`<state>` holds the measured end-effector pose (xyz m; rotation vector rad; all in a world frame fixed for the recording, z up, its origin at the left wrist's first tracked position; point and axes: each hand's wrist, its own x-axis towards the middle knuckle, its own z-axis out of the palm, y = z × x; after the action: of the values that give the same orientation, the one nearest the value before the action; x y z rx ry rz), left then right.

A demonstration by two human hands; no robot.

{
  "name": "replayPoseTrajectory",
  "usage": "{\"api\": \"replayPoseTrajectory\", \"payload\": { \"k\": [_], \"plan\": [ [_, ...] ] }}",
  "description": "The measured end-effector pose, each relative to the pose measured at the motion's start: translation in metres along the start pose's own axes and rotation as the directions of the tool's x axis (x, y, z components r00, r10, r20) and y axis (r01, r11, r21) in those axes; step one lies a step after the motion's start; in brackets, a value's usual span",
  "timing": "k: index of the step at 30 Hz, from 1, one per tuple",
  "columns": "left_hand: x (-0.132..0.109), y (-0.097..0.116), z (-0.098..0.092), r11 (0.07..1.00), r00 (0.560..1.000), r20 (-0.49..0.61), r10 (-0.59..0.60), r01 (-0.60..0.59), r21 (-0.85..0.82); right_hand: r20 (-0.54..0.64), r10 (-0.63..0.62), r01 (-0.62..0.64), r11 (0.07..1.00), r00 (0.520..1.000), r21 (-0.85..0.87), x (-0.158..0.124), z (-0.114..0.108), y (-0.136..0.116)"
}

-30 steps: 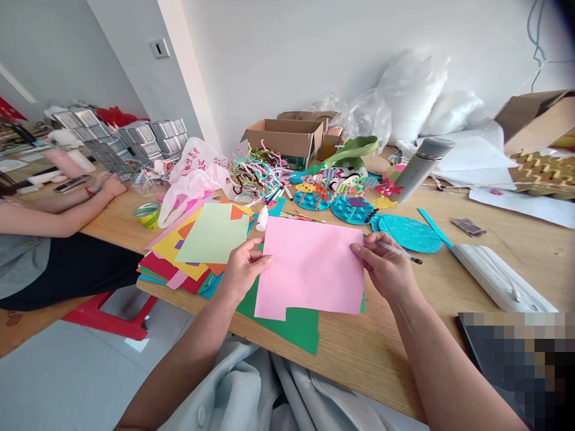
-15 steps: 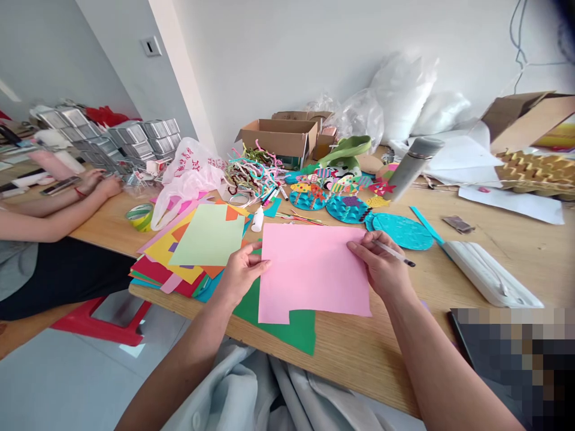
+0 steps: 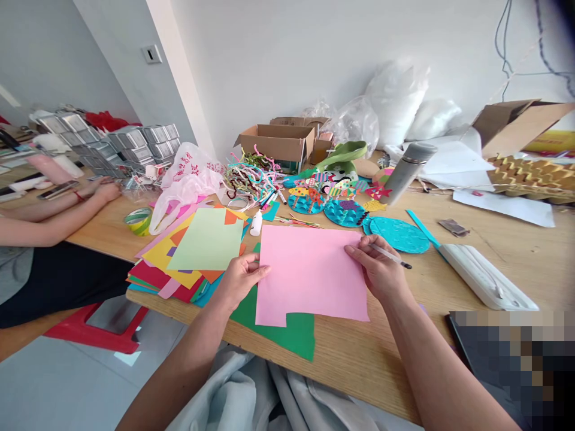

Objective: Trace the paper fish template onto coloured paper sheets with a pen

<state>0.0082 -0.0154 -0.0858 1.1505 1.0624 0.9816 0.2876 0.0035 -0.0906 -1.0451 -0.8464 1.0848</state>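
Observation:
A sheet of pink paper (image 3: 312, 275) is held up between both hands above the table, with a notch cut from its lower left edge. My left hand (image 3: 242, 278) pinches its left edge, thumb in front. At the upper right edge, my right hand (image 3: 381, 266) grips the sheet between thumb and fingers and also keeps a pen (image 3: 390, 256) tucked in the fingers, its dark tip pointing right. Green paper (image 3: 287, 335) lies partly hidden beneath the pink sheet. To the left is a stack of coloured paper (image 3: 206, 239) with a pale green sheet on top.
Behind stand blue discs with paper fish (image 3: 344, 206), pipe cleaners (image 3: 251, 176), a glue bottle (image 3: 256, 223) and a grey flask (image 3: 409, 170). A white power strip (image 3: 487, 278) lies right. Another person's hands (image 3: 101, 190) rest on the table at left, near metal tins (image 3: 126, 143).
The view has shifted slightly. Both hands still hold the pink paper in nearly the same place, and the pen stays in my right hand.

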Motion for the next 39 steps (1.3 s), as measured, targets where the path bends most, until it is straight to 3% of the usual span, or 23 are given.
{"api": "replayPoseTrajectory", "payload": {
  "k": [15, 30, 35, 39],
  "plan": [
    [0.002, -0.006, -0.005, 0.999, 0.999, -0.029, 0.012, -0.012, 0.033, -0.024, 0.019, -0.019, 0.999, 1.0, -0.027, 0.001, -0.003, 0.001],
    [0.011, -0.007, -0.023, 0.998, 0.998, -0.004, -0.066, 0.066, 0.006, 0.074, 0.028, -0.019, 0.993, 0.997, -0.118, 0.001, -0.005, 0.001],
    [0.017, -0.009, -0.016, 0.99, 0.989, 0.048, -0.14, 0.139, 0.025, 0.03, 0.003, 0.005, 0.959, 1.0, -0.285, 0.004, -0.011, 0.006],
    [0.021, -0.015, -0.006, 0.984, 0.982, 0.084, -0.171, 0.166, 0.065, 0.066, -0.059, 0.086, 0.806, 0.996, -0.585, 0.012, -0.023, 0.014]
  ]
}}
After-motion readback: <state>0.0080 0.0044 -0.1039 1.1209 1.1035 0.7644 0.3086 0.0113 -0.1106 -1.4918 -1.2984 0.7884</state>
